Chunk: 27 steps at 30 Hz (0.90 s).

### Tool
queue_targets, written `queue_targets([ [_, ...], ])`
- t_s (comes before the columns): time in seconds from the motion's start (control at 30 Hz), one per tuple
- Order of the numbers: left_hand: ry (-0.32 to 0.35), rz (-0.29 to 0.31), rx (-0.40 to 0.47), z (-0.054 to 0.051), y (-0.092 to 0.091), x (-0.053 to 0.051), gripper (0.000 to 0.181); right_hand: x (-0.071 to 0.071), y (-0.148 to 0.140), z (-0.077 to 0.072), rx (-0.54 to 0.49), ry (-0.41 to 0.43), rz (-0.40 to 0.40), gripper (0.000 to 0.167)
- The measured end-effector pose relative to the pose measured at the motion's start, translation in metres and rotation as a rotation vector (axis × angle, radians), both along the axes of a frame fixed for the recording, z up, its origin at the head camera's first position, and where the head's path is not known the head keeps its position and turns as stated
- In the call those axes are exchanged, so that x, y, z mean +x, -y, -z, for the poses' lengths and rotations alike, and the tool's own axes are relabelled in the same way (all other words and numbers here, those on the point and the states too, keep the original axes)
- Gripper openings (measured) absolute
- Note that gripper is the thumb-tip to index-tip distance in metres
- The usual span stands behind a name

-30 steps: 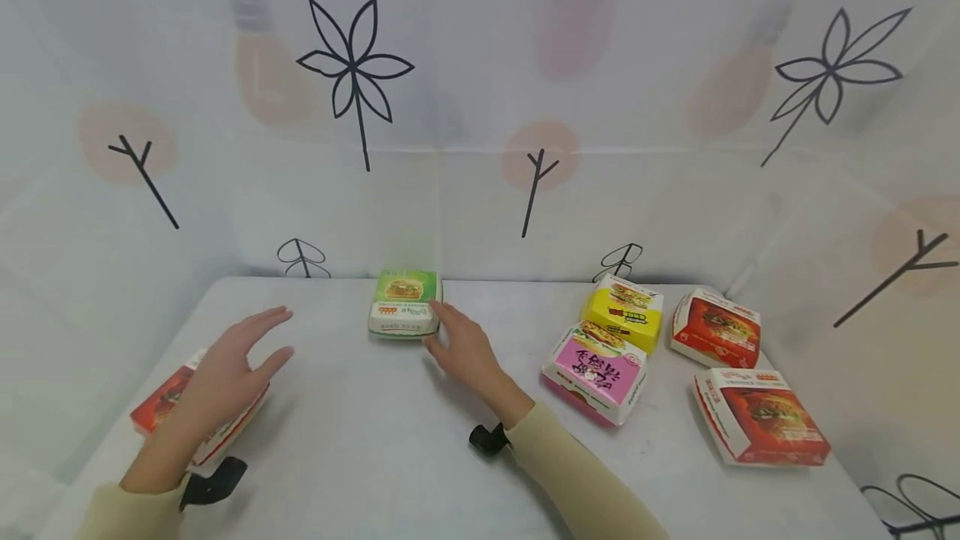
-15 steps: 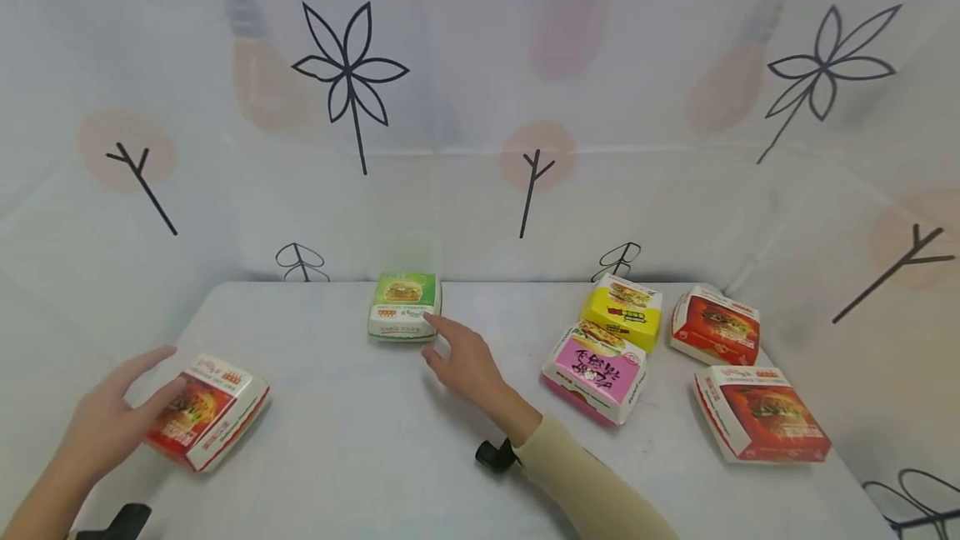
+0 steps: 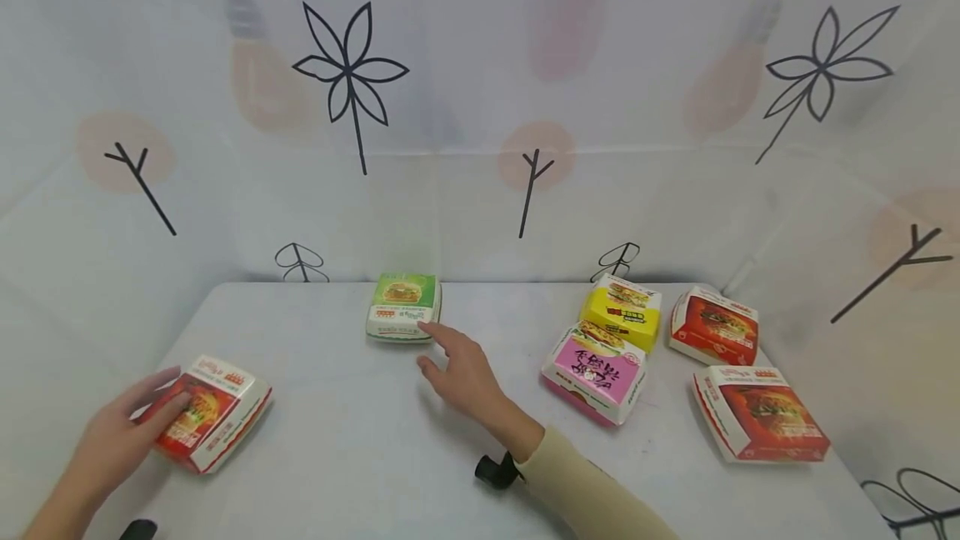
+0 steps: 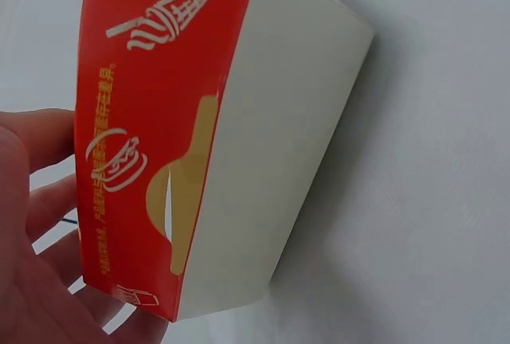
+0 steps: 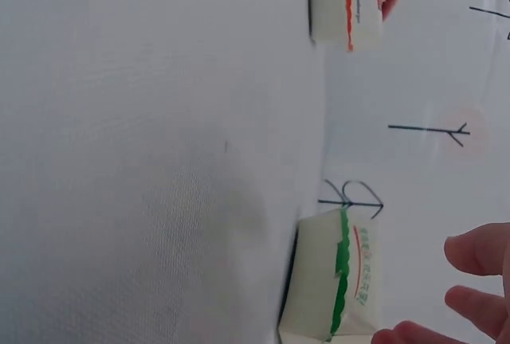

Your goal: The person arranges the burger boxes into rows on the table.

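Note:
My left hand (image 3: 116,437) lies over the left side of a red-and-white burger box (image 3: 212,415) at the table's left. Its thumb reaches across the printed top, and the other fingers run along the far left side. In the left wrist view the hand (image 4: 40,256) shows behind the red box side (image 4: 151,145), fingers extended, some hidden by the box. My right hand (image 3: 467,375) hovers with fingers apart near a green-and-white burger box (image 3: 403,308) at the back. Its index fingertip overlaps that box's front right corner; whether it touches I cannot tell.
A yellow burger box (image 3: 624,311) and a pink burger box (image 3: 596,369) stand against each other right of centre. Farther right are two more red burger boxes, one at the back (image 3: 715,327) and one in front (image 3: 763,417). A patterned cloth (image 3: 465,215) hangs behind the white table (image 3: 337,448).
My left hand swings left from above the red box, then comes back onto its left side, and the box shifts slightly right. My right hand draws back a little from the green box.

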State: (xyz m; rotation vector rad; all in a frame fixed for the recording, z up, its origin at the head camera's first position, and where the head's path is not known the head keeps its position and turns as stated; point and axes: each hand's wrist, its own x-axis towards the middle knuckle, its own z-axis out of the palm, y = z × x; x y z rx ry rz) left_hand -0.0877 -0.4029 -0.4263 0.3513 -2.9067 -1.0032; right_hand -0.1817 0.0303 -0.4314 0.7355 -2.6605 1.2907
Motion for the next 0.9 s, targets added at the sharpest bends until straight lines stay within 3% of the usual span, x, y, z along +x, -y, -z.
queue_targets([
  [0.17, 0.041, -0.007, 0.038, 0.0, -0.012, -0.001, 0.079, 0.003, 0.002, 0.0, -0.027, 0.065, -0.025, 0.047],
  [0.4, 0.025, 0.035, 0.048, 0.001, -0.038, -0.004, 0.08, 0.003, 0.005, 0.004, -0.047, 0.15, -0.057, 0.048],
  [0.7, 0.009, 0.124, 0.07, 0.002, -0.072, -0.011, 0.077, -0.002, 0.004, 0.007, -0.031, 0.148, -0.028, 0.049],
  [0.9, -0.049, 0.175, 0.085, 0.004, -0.099, -0.015, 0.069, -0.004, 0.005, 0.008, -0.029, 0.144, -0.025, 0.049],
])
